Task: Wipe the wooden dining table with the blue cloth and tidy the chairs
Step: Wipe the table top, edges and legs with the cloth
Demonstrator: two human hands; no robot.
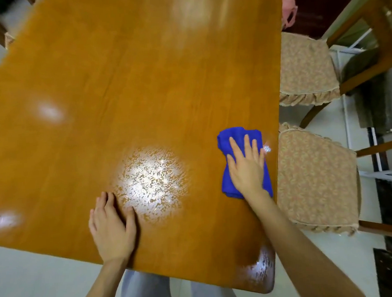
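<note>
Head view: right grip point(246, 166), fingers straight, presses the blue cloth point(226, 137) beneath it on the counter point(140, 71); left grip point(112, 224) rests flat. Even pressure leftward across the streaky patch point(151, 181) should serve.

blue cloth point(238, 143), amber table point(117, 84) (floral cushions point(305, 72))

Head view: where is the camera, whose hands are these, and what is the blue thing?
No machine here: a person wears a camera on the head, looking down at their own hands. The right hand presses flat on a blue cloth near the right edge of the wooden table. The left hand rests flat on bare wood, holding nothing. The speckled shiny patch beside it looks like wet film catching light. Two cushioned chairs stand along the right side.
</note>
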